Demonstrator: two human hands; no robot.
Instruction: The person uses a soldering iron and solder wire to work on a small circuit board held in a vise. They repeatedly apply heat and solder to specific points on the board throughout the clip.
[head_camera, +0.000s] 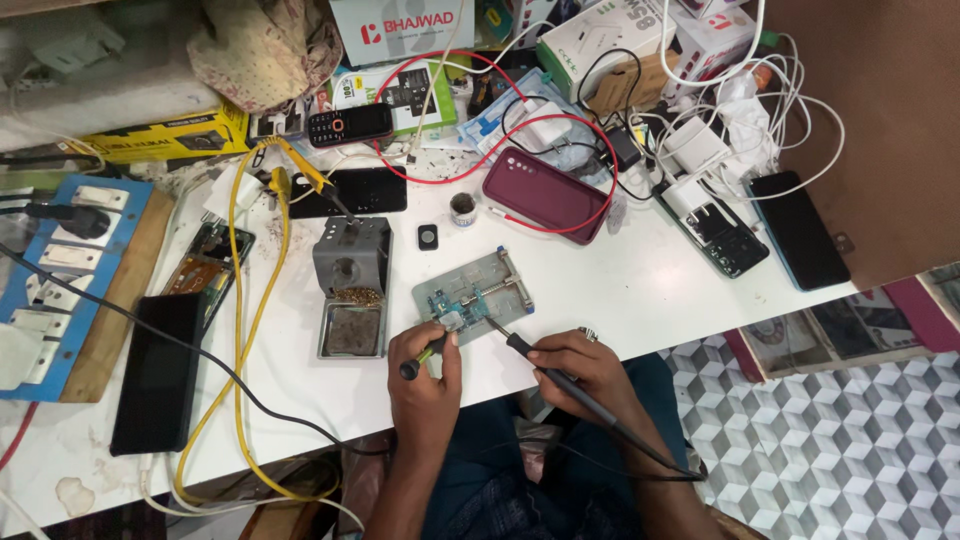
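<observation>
At the lower middle of the frame, on the white counter, a small circuit board sits clamped in a grey metal holder, and both hands work at its near edge. The left hand is closed around a thin dark-handled tool with a green band, its point resting on or just at the board's lower corner. The right hand grips a black soldering iron like a pen, its tip slanting up and left to meet the board just beside the left tool's point; its cable trails off toward the lower right.

The step in hand looks like solder work on one spot of the board, with the left tool steadying or lifting a part while the iron heats it. The next move probably calls for a steady tip held on the joint and a light, exact touch from the left tool, since the two points sit almost together.

The board lies just above both hands, touching distance from the fingertips. Left of it stands a grey iron stand with a sponge tray; a maroon phone case lies in the upper middle, and a yellow cable loops down the left side.
</observation>
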